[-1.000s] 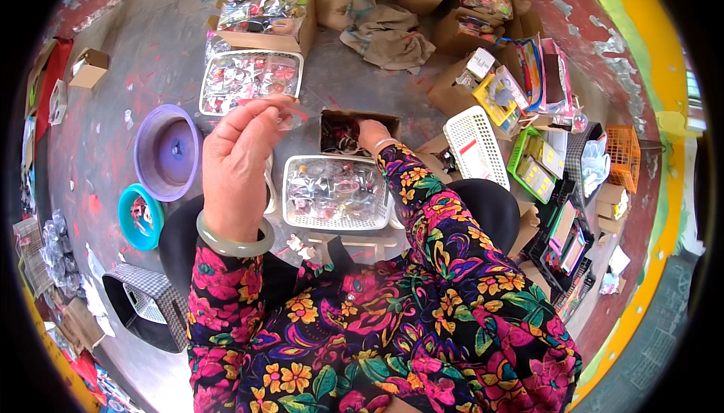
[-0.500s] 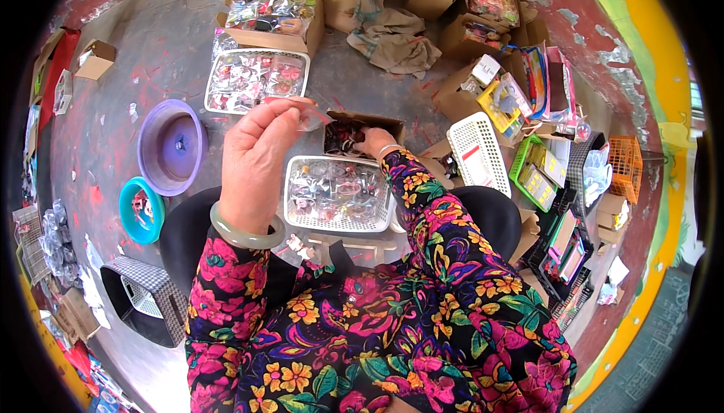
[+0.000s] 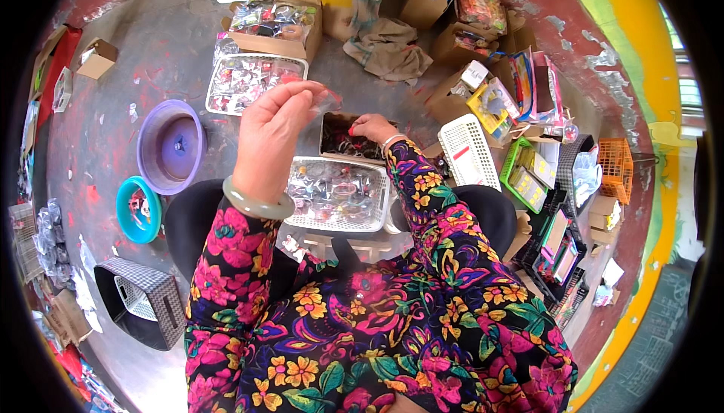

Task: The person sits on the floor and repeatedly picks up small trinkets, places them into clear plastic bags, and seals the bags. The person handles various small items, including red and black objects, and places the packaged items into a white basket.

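My left hand [image 3: 273, 132] is raised in front of me, its thumb and fingers pinching a small clear plastic bag [image 3: 326, 101] with a bit of red at its edge. Over the right side of a small open cardboard box [image 3: 353, 160], my right hand [image 3: 376, 128] has its fingertips closed on a small red piece [image 3: 352, 131], whose exact kind is too small to tell. Dark, stringy small items [image 3: 339, 140] fill that box. Just nearer to me is a white plastic basket [image 3: 332, 224] of small clear packets, partly covered by my left hand and wrist.
Further off stand another white basket [image 3: 211, 101] of packets and a carton [image 3: 270, 42] of packaged goods. A purple basin [image 3: 143, 153] and a turquoise bowl [image 3: 123, 213] are to the left. On the right are a white basket [image 3: 483, 164], a green basket [image 3: 516, 187] and a black crate [image 3: 554, 266].
My right hand has come up and back from inside the box, and a red piece now shows at its fingertips. The left hand has shifted slightly right, still pinching the bag.
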A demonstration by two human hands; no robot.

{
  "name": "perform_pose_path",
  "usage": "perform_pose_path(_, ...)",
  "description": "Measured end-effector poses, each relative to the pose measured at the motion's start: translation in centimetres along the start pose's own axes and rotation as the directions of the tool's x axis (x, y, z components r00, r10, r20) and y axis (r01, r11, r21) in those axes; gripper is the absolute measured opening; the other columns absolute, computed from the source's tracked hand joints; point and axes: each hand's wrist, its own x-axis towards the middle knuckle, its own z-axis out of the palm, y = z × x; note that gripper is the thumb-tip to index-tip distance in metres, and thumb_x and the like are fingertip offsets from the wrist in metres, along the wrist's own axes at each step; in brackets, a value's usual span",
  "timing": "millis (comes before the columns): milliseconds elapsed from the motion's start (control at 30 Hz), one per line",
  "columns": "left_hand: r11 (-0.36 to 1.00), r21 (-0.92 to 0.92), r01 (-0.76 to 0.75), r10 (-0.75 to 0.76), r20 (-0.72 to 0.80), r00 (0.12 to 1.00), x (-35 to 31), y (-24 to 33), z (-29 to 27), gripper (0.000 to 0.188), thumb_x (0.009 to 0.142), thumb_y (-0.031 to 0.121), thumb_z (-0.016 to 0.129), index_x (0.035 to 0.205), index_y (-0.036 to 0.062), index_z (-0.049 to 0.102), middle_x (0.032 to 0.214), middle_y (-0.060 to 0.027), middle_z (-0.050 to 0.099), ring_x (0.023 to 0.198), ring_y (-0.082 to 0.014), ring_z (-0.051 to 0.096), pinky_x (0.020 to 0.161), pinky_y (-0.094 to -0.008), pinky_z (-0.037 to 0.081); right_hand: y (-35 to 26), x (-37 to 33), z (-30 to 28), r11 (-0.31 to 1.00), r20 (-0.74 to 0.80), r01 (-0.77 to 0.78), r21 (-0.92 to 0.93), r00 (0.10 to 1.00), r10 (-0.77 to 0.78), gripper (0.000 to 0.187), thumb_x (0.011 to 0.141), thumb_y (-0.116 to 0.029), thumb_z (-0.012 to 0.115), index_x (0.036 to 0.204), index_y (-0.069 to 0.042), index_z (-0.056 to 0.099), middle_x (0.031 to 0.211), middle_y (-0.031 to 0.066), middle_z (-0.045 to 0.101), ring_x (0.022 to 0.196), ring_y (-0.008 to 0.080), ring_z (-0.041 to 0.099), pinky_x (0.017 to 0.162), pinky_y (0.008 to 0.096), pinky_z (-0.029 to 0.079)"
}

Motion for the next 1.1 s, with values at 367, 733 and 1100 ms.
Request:
perform_pose_path(367, 0.999, -0.012, -0.049, 0.049, 0.037, 0.998, 1.0, -1.0, -0.5, 0.018, 0.09, 0.01, 0.047, 0.096, -0.0002, 0.061, 0.097, -0.0065, 0.062, 0.092, -0.0121, 0.056, 0.084, -0.0251, 0.043, -9.8, -9.9, -5.3, 0.646, 0.174, 0.014, 0.763, 0.959, -0.226, 0.012, 0.084, -0.015, 0.055, 0.093, -0.008, 0.056, 0.087, 0.0079, 0.062, 0.077, 0.0151, 0.06, 0.066, 0.0263, 0.049)
perform_pose_path(733, 1.0, 0.004, 0.01, -0.01, 0.087, 0.996, 1.2, -1.1, -0.5, 0.018, 0.088, 0.01, 0.049, 0.097, 0.0013, 0.061, 0.097, -0.0061, 0.062, 0.087, -0.0102, 0.057, 0.078, -0.0233, 0.045, -17.1, -17.5, -6.4, 0.683, 0.083, 0.156, 0.714, 0.949, -0.304, 0.028, 0.086, -0.012, 0.05, 0.112, -0.009, 0.041, 0.085, 0.0052, 0.06, 0.068, 0.0127, 0.059, 0.058, 0.0234, 0.049)
perform_pose_path(1100, 0.98, -0.002, 0.199, -0.185, 0.362, 0.914, 0.3, -0.4, 1.1, 0.018, 0.09, 0.008, 0.049, 0.102, -0.0011, 0.059, 0.106, -0.0093, 0.06, 0.093, -0.0165, 0.06, 0.079, -0.0294, 0.052, -18.2, -18.3, -5.8, 0.748, -0.026, 0.476, 0.463, 0.851, -0.525, 0.011, 0.082, -0.01, 0.062, 0.088, -0.003, 0.057, 0.074, 0.0009, 0.06, 0.063, 0.0073, 0.056, 0.057, 0.0198, 0.045)
